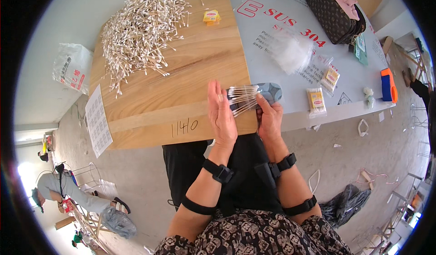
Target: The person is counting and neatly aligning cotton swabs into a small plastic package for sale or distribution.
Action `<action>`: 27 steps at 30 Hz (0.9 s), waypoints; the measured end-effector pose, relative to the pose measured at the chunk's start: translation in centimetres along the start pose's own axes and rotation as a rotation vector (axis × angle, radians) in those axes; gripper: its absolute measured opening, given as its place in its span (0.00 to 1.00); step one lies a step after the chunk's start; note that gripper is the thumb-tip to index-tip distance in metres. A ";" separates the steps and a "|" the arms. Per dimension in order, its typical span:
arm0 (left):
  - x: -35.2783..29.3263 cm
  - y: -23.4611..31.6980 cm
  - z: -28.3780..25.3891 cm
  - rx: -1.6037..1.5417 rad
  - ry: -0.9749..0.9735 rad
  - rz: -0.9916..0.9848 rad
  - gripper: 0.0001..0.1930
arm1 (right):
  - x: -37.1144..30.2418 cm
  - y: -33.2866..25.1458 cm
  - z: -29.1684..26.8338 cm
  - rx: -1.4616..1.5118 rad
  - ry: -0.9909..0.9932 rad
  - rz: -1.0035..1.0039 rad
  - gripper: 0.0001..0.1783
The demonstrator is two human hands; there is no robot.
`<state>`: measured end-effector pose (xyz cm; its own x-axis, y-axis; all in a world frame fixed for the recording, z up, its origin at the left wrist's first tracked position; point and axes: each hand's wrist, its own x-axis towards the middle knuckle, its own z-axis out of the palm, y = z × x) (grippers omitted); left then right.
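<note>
A small fan of cotton swabs lies over a blue-grey patterned pad at the front right corner of the wooden board. My right hand grips the swabs, its thumb pressed on their right ends; its other fingers are mostly hidden below. Upright at the left ends of the swabs stands my left hand, flat with fingers stretched out, its palm facing them. A large heap of loose cotton swabs covers the far left of the board.
Yellow labels lie on the board, a printed sheet at its left edge. On the grey table are clear plastic bags, filled swab packs, an orange-and-blue tape dispenser and a brown bag. Another person sits lower left.
</note>
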<state>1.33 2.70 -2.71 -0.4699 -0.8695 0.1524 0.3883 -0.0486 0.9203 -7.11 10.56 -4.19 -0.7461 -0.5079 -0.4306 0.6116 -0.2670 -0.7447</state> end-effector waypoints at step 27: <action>1.9 3.1 -2.1 1.452 -0.732 0.254 0.34 | -0.4 -0.4 -0.1 0.018 0.021 0.025 0.07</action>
<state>3.24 -0.15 -0.31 -0.9294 -0.3599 0.0818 -0.3156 0.8899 0.3294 -7.07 11.01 -3.74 -0.7358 -0.4972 -0.4599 0.6347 -0.2692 -0.7244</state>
